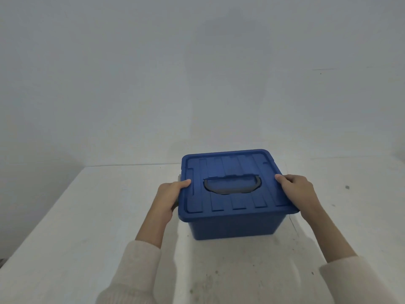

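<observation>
A blue plastic storage box (232, 227) stands on a white table (87, 216), closed by a ribbed blue lid (236, 194). A dark grey carry handle (232, 185) lies folded flat in the lid's recess. My left hand (168, 198) grips the lid's left edge, thumb on top and fingers curled down the side by a grey latch (178, 178). My right hand (300, 194) grips the lid's right edge the same way, thumb on top. The fingers under both edges are hidden.
The white table runs back to a plain pale wall (197, 73). Its left edge (43, 220) slants toward me, with a dark gap beyond. Small dark specks (347, 187) mark the surface right of the box. Cream sleeves cover both forearms.
</observation>
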Tool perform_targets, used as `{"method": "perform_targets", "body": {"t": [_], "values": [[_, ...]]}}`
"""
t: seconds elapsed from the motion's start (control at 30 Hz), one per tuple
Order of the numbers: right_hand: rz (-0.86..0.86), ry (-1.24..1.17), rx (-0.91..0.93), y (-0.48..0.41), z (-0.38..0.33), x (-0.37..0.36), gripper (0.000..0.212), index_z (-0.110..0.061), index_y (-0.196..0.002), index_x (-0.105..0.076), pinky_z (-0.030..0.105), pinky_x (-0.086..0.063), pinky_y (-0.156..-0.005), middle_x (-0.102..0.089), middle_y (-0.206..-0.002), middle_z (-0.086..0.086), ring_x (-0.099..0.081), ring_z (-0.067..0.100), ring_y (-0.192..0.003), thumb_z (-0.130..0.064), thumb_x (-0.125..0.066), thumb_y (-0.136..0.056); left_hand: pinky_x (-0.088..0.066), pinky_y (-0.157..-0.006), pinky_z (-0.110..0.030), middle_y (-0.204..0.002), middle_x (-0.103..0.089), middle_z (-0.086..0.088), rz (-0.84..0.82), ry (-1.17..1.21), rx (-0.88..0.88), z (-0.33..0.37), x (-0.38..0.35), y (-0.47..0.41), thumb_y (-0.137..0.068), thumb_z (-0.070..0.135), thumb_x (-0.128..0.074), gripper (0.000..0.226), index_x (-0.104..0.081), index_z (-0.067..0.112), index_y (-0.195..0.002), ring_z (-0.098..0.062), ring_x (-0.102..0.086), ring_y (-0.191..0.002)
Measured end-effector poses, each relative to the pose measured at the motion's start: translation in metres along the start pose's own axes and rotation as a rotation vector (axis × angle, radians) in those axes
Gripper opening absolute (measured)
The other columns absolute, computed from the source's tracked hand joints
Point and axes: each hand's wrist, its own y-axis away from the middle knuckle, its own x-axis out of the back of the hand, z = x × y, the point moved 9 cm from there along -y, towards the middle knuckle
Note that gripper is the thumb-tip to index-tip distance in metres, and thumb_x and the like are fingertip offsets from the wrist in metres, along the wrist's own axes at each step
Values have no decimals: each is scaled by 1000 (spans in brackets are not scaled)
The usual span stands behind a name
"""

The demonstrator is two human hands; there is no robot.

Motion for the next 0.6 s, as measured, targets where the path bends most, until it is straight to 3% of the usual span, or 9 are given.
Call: {"method": "perform_targets", "body": {"t": [0.07, 0.13, 0.2, 0.33, 0.5, 0.6], "values": [[-7, 19, -3, -1, 2, -2, 33, -6, -89, -62, 37, -44, -74, -59, -92, 13, -53, 30, -83, -33, -44, -95, -55, -82, -42, -93, -67, -14, 27, 16, -22, 0, 2, 0, -82, 15, -68, 23, -62, 0, -98, -27, -63, -80], [-3, 38, 4, -2, 3, -3, 36, -3, -87, -62, 38, -44, -73, -59, -89, 13, -53, 30, -81, -33, -43, -96, -55, -77, -39, -94, -68, -16, 86, -31, -86, 3, 5, 0, -81, 17, -70, 21, -64, -1, -91, -25, -63, -77], [3, 49, 16, -2, 2, -3, 36, -4, -88, -62, 38, -45, -73, -58, -88, 13, -53, 30, -81, -33, -42, -96, -54, -72, -35, -97, -67, -14, 191, -157, -199, 11, 11, 3, -80, 22, -71, 29, -63, 0, -97, -23, -62, -80], [21, 73, 35, -2, 0, -2, 37, -4, -95, -63, 44, -48, -81, -58, -88, 13, -53, 31, -83, -33, -41, -97, -36, -52, -9, -96, -55, -2, 356, -409, -454, 32, 8, 20, -85, 23, -65, 31, -53, 4, -107, -15, -52, -82], [49, 126, 66, -2, -1, -1, 42, 3, -98, -64, 43, -48, -79, -57, -85, 14, -51, 30, -78, -32, -40, -97, -36, -50, -13, -75, -57, 1, 413, -544, -590, 40, 3, 26, -90, 21, -59, 15, -57, 7, -89, -16, -53, -69], [61, 158, 92, -5, -1, -1, 44, 6, -97, -63, 39, -46, -73, -60, -85, 19, -49, 29, -74, -31, -40, -97, -42, -52, -25, -64, -55, -1, 444, -647, -652, 43, 1, 27, -91, 21, -56, 22, -59, 3, -79, -15, -49, -58]]}}
